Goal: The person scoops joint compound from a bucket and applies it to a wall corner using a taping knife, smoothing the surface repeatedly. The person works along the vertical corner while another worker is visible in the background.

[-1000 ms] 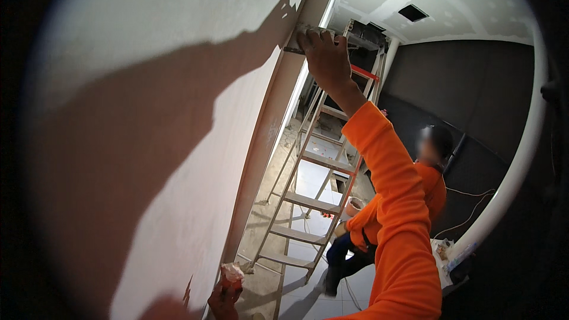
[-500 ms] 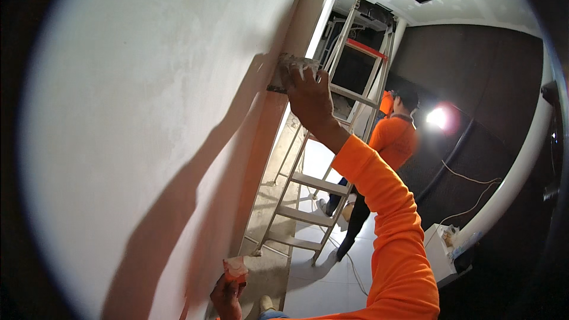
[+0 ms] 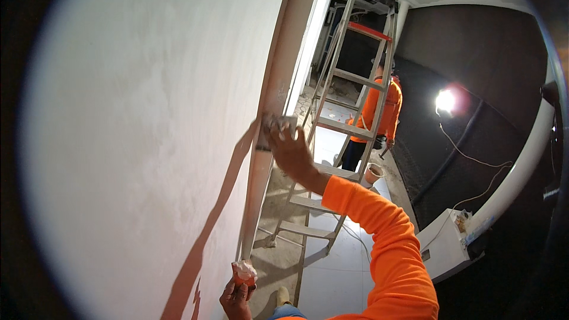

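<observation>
My right hand (image 3: 292,155) is closed on a flat, putty-smeared spreader (image 3: 290,122), pressed against the narrow end face (image 3: 270,104) of the white wall (image 3: 148,101). My fingers cover part of the spreader. Lower down, close to the wall's bottom corner, my left hand (image 3: 236,303) grips a small orange-red putty holder (image 3: 243,281). A lump of white putty (image 3: 244,269) sits on top of it.
An aluminium stepladder (image 3: 347,127) stands just past the wall end. Behind it is a co-worker (image 3: 379,109) in orange holding a hammer-like tool, near a bucket (image 3: 373,174). A bright lamp (image 3: 445,101), a cable (image 3: 474,160) and a white box (image 3: 443,244) are to the right.
My right hand has slid down the wall's end face with the spreader. My left hand has shifted slightly right. The co-worker has moved behind the ladder, and a bucket now shows.
</observation>
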`<move>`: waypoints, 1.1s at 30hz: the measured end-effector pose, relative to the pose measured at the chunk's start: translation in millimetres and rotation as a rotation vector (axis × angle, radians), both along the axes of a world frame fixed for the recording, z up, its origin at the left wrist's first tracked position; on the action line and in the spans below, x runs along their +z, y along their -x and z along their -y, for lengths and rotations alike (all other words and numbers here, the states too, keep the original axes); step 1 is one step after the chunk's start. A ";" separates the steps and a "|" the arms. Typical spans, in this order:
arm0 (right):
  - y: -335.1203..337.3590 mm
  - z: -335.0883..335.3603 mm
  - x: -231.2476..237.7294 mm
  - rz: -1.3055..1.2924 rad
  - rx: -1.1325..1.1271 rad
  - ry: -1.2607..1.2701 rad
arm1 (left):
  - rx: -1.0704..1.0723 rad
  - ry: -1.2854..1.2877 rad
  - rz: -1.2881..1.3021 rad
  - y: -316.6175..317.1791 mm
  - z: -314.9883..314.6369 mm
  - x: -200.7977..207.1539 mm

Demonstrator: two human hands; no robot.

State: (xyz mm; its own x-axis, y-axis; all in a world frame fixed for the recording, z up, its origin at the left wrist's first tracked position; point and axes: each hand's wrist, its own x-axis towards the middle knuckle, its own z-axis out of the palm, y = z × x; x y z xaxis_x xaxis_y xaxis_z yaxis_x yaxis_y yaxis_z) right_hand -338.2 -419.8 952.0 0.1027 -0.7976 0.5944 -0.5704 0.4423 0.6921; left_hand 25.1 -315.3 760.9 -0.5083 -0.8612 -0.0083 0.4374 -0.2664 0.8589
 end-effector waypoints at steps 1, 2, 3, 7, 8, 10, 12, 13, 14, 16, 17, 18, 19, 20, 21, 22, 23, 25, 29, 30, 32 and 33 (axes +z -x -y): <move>-10.7 -8.7 -8.0 0.082 0.056 -0.039 | 0.009 -0.046 0.001 0.2 -0.7 -1.1; -19.0 -13.4 -6.0 0.191 0.037 -0.121 | 0.018 -0.087 0.002 0.5 -0.4 -1.3; -24.6 -21.4 2.4 0.192 0.063 -0.085 | 0.027 -0.124 0.001 0.6 0.9 -2.8; 0.4 -34.2 146.5 -0.167 0.073 0.416 | -0.023 -0.076 -0.066 3.9 3.9 -6.6; 11.7 -36.2 197.0 -0.246 0.110 0.513 | -0.027 -0.068 -0.077 6.1 3.8 -7.1; 31.7 -37.1 293.1 -0.137 0.386 0.663 | -0.031 -0.050 -0.089 10.9 3.0 -6.9; 46.9 -43.4 378.2 -0.032 0.610 0.720 | -0.036 -0.032 -0.093 18.7 5.0 -5.4; 51.1 -45.4 404.4 -0.076 0.684 0.776 | -0.036 -0.024 -0.095 22.3 6.0 -4.7; 54.4 -47.8 424.7 -0.049 0.728 0.861 | -0.033 -0.011 -0.103 27.7 8.2 -3.8; 57.7 -58.4 454.6 0.195 0.823 0.688 | -0.033 -0.009 -0.119 39.2 11.8 -2.9; 59.2 -61.7 462.2 0.367 0.827 0.609 | -0.028 0.000 -0.119 45.2 14.2 -3.3; 60.1 -65.8 466.6 0.504 0.851 0.496 | -0.016 0.009 -0.126 49.2 16.0 -3.1; 61.7 -65.4 468.7 0.662 0.849 0.384 | -0.015 0.008 -0.125 56.4 17.1 -3.2; 65.0 -67.4 468.8 0.827 0.843 0.281 | -0.001 0.014 -0.128 60.8 17.9 -2.9; 68.1 -63.4 468.2 0.861 0.742 0.277 | 0.006 0.017 -0.129 67.3 18.5 -2.1; 73.6 -61.2 465.7 0.861 0.738 0.207 | 0.016 0.021 -0.130 72.3 19.1 -0.7; 79.9 -56.7 462.7 0.903 0.756 0.141 | 0.021 0.025 -0.127 78.6 18.9 1.0; 95.0 -45.2 451.9 0.946 0.750 0.079 | 0.044 0.032 -0.125 89.0 19.5 5.2; 123.4 -26.1 415.8 0.759 0.753 -0.091 | 0.094 0.035 -0.117 108.4 20.1 10.9; 128.3 -26.2 398.9 0.705 0.807 -0.127 | 0.080 0.046 -0.105 111.9 19.9 10.5; 129.1 -18.4 353.3 0.687 0.751 -0.176 | 0.053 0.066 -0.089 118.8 21.8 8.8; 126.6 -14.0 322.3 0.726 0.732 -0.189 | 0.061 0.046 -0.094 122.1 20.5 7.7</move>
State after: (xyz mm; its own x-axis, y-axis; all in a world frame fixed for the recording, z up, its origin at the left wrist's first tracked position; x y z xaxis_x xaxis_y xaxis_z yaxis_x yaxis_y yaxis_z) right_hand -464.8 -405.9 1274.3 0.2660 -0.7709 0.5788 -0.9612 -0.2579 0.0982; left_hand -97.1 -335.8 768.5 -0.4515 -0.8889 0.0774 0.5311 -0.1981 0.8238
